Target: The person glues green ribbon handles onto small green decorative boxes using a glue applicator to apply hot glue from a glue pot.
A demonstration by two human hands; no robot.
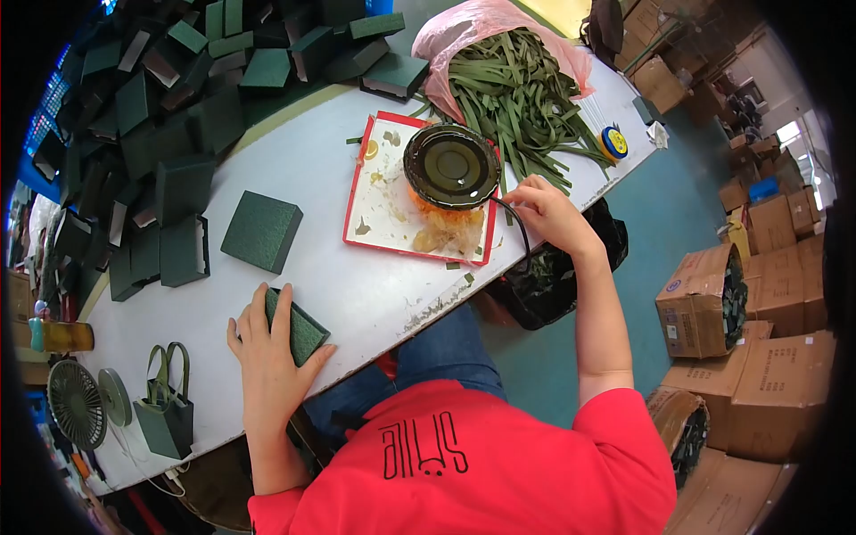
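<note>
My left hand (270, 361) grips a small dark green box (299, 328) near the front edge of the white table, fingers over its top and thumb at its near side. Another green box (261, 231) lies just beyond it. My right hand (551, 212) is by the table's edge, right of a round dark pot (451, 166) with brownish liquid in it. Its fingers are pinched together; whatever is between them is too small to make out. The pot stands on a white, red-rimmed tray (374, 234) stained with glue-like drips. A black cord (524, 234) curves down beside my right hand.
Many green boxes (183, 187) are piled at the left. Green ribbon strips (522, 94) spill from a pink plastic bag (437, 49). A fan (77, 404) and a ribbon-handled green box (166, 423) stand at the near left. Cardboard cartons (776, 392) are stacked at the right.
</note>
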